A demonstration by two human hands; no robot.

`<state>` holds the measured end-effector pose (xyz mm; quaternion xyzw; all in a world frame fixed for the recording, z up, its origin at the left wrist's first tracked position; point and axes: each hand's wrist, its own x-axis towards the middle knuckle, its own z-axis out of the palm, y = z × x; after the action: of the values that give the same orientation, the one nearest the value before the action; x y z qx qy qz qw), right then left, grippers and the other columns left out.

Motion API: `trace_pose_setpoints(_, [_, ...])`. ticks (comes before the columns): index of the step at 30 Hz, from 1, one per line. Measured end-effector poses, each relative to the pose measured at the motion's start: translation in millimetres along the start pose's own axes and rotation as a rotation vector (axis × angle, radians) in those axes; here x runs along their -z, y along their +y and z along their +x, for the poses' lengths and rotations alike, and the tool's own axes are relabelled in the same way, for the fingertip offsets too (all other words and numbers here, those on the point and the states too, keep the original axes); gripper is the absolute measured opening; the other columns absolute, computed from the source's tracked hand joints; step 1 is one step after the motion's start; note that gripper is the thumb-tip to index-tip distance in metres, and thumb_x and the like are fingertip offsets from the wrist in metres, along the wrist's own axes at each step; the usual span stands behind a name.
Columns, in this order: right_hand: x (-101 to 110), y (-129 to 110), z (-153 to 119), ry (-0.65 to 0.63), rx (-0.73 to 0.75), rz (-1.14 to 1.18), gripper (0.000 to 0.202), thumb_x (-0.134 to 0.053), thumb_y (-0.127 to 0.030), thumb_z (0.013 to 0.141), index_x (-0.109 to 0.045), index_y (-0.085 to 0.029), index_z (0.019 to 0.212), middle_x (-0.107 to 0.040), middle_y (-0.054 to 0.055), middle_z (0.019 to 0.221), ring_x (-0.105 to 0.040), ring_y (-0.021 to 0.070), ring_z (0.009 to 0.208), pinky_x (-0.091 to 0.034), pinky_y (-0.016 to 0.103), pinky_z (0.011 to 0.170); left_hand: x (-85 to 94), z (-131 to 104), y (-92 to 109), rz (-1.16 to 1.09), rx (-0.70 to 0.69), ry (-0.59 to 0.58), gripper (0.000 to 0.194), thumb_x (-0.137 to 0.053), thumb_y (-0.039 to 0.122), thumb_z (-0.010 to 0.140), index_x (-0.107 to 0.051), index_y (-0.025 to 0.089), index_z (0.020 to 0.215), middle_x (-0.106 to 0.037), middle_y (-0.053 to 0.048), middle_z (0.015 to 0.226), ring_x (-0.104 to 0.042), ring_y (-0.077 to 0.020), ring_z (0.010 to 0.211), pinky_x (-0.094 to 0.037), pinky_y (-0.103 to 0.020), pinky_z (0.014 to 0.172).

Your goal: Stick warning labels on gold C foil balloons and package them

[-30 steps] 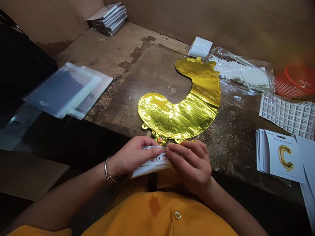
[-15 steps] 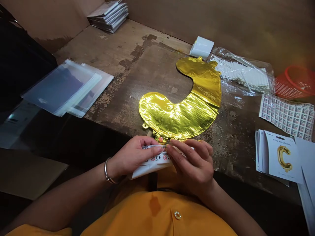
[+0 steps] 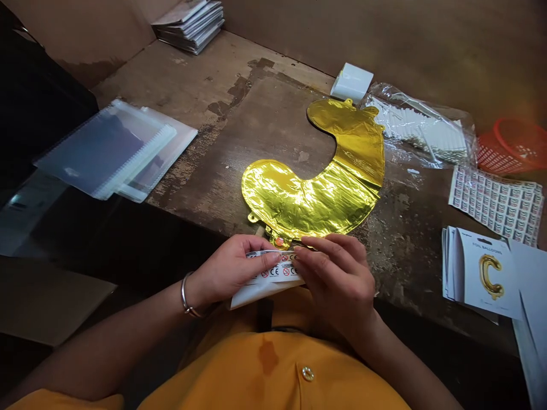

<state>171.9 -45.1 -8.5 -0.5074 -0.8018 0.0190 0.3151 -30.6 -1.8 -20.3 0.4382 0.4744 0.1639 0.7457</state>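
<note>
A white sticker sheet (image 3: 273, 273) printed with CE marks and red symbols is pinched in my left hand (image 3: 233, 265), thumb on top, at the table's front edge. My right hand (image 3: 339, 273) has its thumb and fingertips closed on the sheet's right part and covers that end. Just beyond my hands lies a flat gold foil balloon (image 3: 316, 199), curved like a C, its lower tabs close to my fingertips. A small orange-red spot shows on its lower edge.
Clear plastic sleeves (image 3: 111, 151) lie on the left, and a paper stack (image 3: 188, 25) stands at the back. On the right are a bag of white sticks (image 3: 423, 128), a red basket (image 3: 513, 145), another sticker sheet (image 3: 498, 205) and balloon cards (image 3: 487, 273).
My right hand has shifted slightly, its fingers drawn closer together over the sheet's right part. My left hand keeps its hold, and the balloon lies as before.
</note>
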Motion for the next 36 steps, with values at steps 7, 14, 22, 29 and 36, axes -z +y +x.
trace_pose_setpoints(7, [-4.3, 8.7, -11.5, -0.02, 0.115, -0.024, 0.033, -0.068, -0.015, 0.082, -0.063, -0.03, 0.11, -0.073, -0.001, 0.108, -0.06, 0.0229, 0.096, -0.047, 0.041, 0.086, -1.9, 0.8, -1.2, 0.001, -0.006, -0.001, 0.035, -0.07, 0.046, 0.072, -0.068, 0.013, 0.084, -0.063, -0.001, 0.075, -0.051, -0.0104, 0.064, -0.039, -0.021, 0.057])
trace_pose_setpoints(14, [-2.9, -3.2, 0.2, -0.054, 0.066, 0.098, 0.021, -0.063, -0.007, 0.081, -0.06, -0.022, 0.095, -0.068, 0.005, 0.098, -0.059, 0.0206, 0.092, -0.049, 0.038, 0.085, -1.6, 0.2, 0.5, 0.106, -0.09, 0.014, 0.029, -0.063, 0.042, 0.079, -0.069, 0.013, 0.084, -0.066, -0.002, 0.076, -0.056, -0.0119, 0.067, -0.043, -0.022, 0.06])
trace_pose_setpoints(22, [9.8, 18.4, 30.1, 0.071, -0.457, 0.328, 0.004, -0.065, -0.019, 0.084, -0.066, -0.022, 0.082, -0.062, 0.003, 0.088, -0.06, 0.0186, 0.086, -0.049, 0.035, 0.078, 15.6, -6.2, -6.8, 1.094, -0.929, 0.214, 0.015, -0.055, 0.02, 0.091, -0.07, 0.021, 0.094, -0.069, -0.004, 0.12, -0.059, -0.0225, 0.116, -0.035, -0.042, 0.108])
trace_pose_setpoints(29, [-26.9, 30.7, 38.6, -0.179, -0.434, 0.28, 0.007, -0.062, -0.023, 0.084, -0.065, -0.021, 0.078, -0.062, 0.003, 0.081, -0.057, 0.0196, 0.084, -0.045, 0.035, 0.076, 17.3, 11.3, -33.7, 1.315, -1.134, 0.22, 0.018, -0.05, 0.016, 0.095, -0.068, 0.017, 0.089, -0.065, -0.004, 0.127, -0.058, -0.0203, 0.122, -0.018, -0.044, 0.121])
trace_pose_setpoints(36, [-32.4, 32.4, 38.3, -0.237, -0.378, 0.249, 0.008, -0.06, -0.021, 0.084, -0.064, -0.019, 0.077, -0.062, 0.004, 0.081, -0.053, 0.0204, 0.085, -0.042, 0.035, 0.077, 19.0, 11.7, -34.1, 1.35, -1.096, 0.184, 0.018, -0.05, 0.014, 0.095, -0.068, 0.015, 0.089, -0.064, -0.005, 0.128, -0.057, -0.0226, 0.123, -0.023, -0.045, 0.12])
